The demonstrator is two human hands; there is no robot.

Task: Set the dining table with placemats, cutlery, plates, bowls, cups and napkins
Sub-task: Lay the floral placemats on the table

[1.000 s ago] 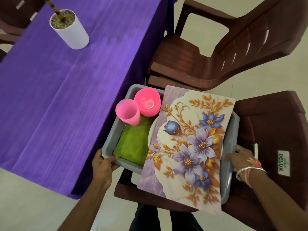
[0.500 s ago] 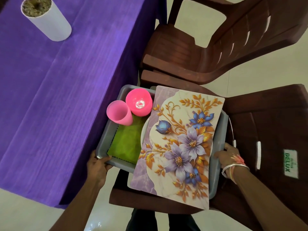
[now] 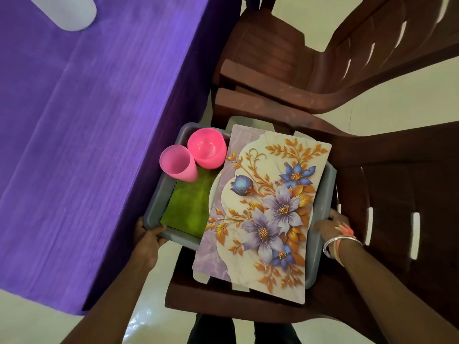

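Note:
A grey tray (image 3: 320, 234) sits over the seat of a brown chair (image 3: 387, 214). Across the tray lies a floral placemat (image 3: 268, 209) with purple and blue flowers. In the tray's left part stand a pink cup (image 3: 177, 166) and stacked pink bowls (image 3: 207, 148), with a green napkin (image 3: 191, 207) below them. A white plate edge (image 3: 214, 192) peeks out under the placemat. My left hand (image 3: 149, 235) grips the tray's near left corner. My right hand (image 3: 331, 225) holds the tray's right rim.
The table under a purple cloth (image 3: 87, 120) fills the left side. A white pot (image 3: 67, 11) stands on it at the top edge. A second brown chair (image 3: 310, 58) stands at the back, close to the table. Pale floor shows below.
The tray, held in both hands, has come down toward the chair seat and slightly right in view. The view has tilted down, so the white pot slid toward the top edge.

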